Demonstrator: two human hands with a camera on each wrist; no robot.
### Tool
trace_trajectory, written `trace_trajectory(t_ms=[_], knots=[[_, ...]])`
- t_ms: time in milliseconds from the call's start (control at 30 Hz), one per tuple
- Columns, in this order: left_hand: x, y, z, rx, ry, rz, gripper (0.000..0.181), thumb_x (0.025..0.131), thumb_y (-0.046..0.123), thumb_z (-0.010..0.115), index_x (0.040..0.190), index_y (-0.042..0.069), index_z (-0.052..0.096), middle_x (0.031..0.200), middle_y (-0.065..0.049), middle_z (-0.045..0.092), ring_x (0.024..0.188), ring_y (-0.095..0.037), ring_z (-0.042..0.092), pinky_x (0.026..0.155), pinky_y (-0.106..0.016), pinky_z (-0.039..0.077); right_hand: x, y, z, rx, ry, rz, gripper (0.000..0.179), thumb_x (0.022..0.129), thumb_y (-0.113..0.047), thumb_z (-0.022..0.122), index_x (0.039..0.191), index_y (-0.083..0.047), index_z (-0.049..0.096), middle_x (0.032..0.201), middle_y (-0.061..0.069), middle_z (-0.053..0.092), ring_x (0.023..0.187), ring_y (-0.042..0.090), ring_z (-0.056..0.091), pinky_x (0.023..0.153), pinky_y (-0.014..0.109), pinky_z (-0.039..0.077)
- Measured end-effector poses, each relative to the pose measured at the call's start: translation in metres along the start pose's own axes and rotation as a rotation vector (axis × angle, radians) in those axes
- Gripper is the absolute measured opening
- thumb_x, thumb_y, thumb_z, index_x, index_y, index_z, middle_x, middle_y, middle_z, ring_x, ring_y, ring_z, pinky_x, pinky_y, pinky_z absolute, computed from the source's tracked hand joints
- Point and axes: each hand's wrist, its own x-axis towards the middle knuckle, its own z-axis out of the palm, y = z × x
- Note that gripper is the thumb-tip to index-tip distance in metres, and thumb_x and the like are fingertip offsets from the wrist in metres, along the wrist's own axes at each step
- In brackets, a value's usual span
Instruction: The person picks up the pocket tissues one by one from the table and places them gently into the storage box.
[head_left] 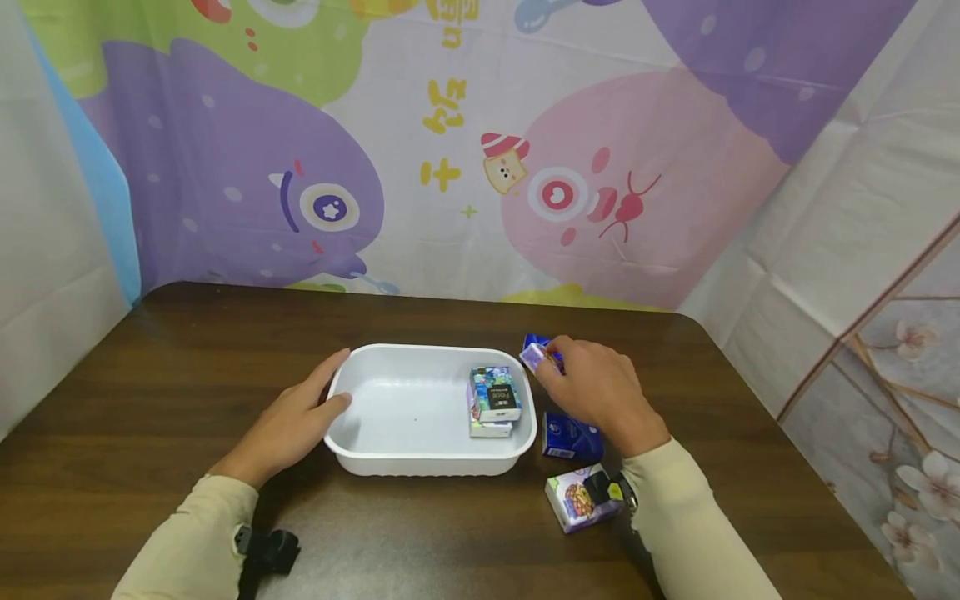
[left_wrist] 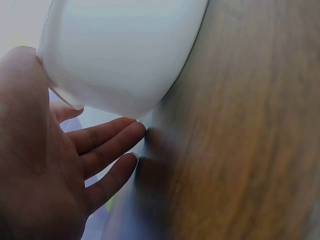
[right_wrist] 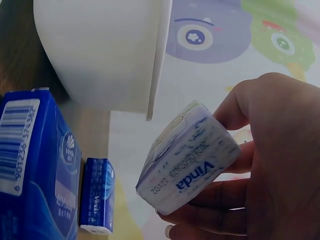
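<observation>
A white plastic tub (head_left: 416,465) sits on the table. My left hand (head_left: 288,423) holds its left end, with the thumb over the rim and the other fingers (left_wrist: 114,145) spread loosely outside. Inside the tub, at the right, a blue-green tissue pack (head_left: 495,392) lies on top of a pale purple one (head_left: 491,429). My right hand (head_left: 592,383) is just beyond the tub's right rim, pinching a small white-and-purple Vinda tissue pack (right_wrist: 190,160) between thumb and fingers, tilted and raised above the table.
Right of the tub lie a dark blue tissue pack (head_left: 572,437) and, nearer, a purple pack with a printed picture (head_left: 577,500). Another blue pack (right_wrist: 97,195) lies farther back, partly behind the right hand. A cartoon-printed cloth (head_left: 442,233) hangs behind the brown table (head_left: 187,358).
</observation>
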Motion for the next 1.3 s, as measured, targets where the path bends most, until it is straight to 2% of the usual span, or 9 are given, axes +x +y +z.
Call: trace_trajectory(t_ms=[300, 600, 900, 1300], knots=[[-0.001, 0.001, 0.0, -0.007, -0.004, -0.004, 0.065, 0.105, 0.035, 0.048, 0.162, 0.02, 0.02, 0.157, -0.022, 0.036, 0.135, -0.044, 0.044, 0.102, -0.066, 0.038, -0.002, -0.006, -0.003, 0.036, -0.007, -0.016, 0.046, 0.099, -0.046, 0.048, 0.124, -0.012, 0.066, 0.113, 0.008, 0.071, 0.095, 0.029, 0.067, 0.083, 0.052, 0.054], [0.0, 0.0, 0.0, -0.009, 0.001, 0.004, 0.064, 0.105, 0.034, 0.049, 0.161, 0.019, 0.021, 0.155, -0.022, 0.037, 0.133, -0.044, 0.046, 0.102, -0.064, 0.039, -0.003, -0.012, -0.003, 0.051, 0.018, -0.05, 0.045, 0.098, -0.049, 0.05, 0.116, -0.014, 0.069, 0.106, 0.004, 0.072, 0.087, 0.024, 0.067, 0.077, 0.047, 0.056], [0.0, -0.001, 0.0, -0.006, -0.003, 0.002, 0.065, 0.105, 0.036, 0.048, 0.161, 0.019, 0.021, 0.156, -0.022, 0.036, 0.134, -0.044, 0.045, 0.102, -0.065, 0.038, -0.005, -0.016, 0.001, 0.067, 0.074, -0.108, 0.048, 0.097, -0.054, 0.052, 0.114, -0.014, 0.072, 0.089, -0.002, 0.07, 0.072, 0.016, 0.061, 0.06, 0.036, 0.052], [0.0, 0.0, 0.0, 0.0, -0.005, -0.011, 0.066, 0.105, 0.037, 0.048, 0.162, 0.02, 0.02, 0.157, -0.022, 0.035, 0.135, -0.045, 0.044, 0.102, -0.067, 0.038, -0.007, -0.023, 0.005, 0.14, 0.111, -0.155, 0.044, 0.096, -0.054, 0.057, 0.112, -0.016, 0.072, 0.087, -0.006, 0.066, 0.073, 0.012, 0.059, 0.062, 0.033, 0.051]])
